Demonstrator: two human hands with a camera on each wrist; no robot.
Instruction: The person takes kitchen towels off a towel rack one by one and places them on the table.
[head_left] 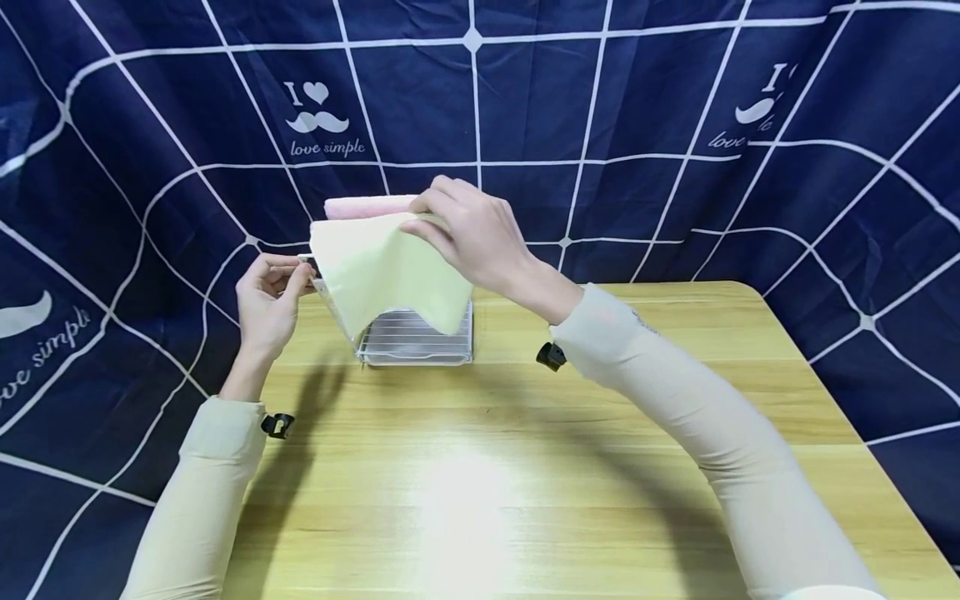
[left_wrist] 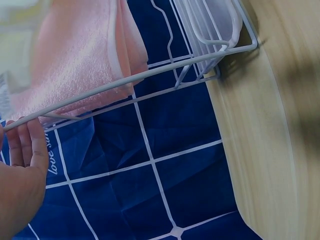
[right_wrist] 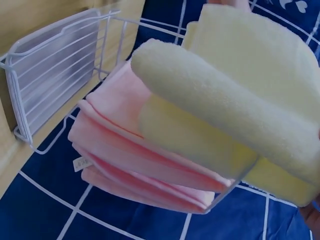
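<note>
A white wire rack (head_left: 420,363) stands toward the back of the table. My left hand (head_left: 268,304) pinches the upper left end of its frame; in the left wrist view the fingers of that hand (left_wrist: 22,167) curl at the white rail (left_wrist: 150,72). My right hand (head_left: 476,237) pinches the top fold of a pale yellow towel (head_left: 390,267), which drapes down over the rack's front. Behind it hangs a folded pink towel (head_left: 367,207), seen in several layers in the right wrist view. Only an edge of my right hand (right_wrist: 311,220) shows there.
A pale tray (right_wrist: 55,65) sits in the rack's base. The wooden table (head_left: 375,483) carries the rack, with a navy cloth (head_left: 525,100) with white lines rising behind and at both sides. A black wrist mount (head_left: 551,357) hangs below my right sleeve, another (head_left: 277,425) by the left.
</note>
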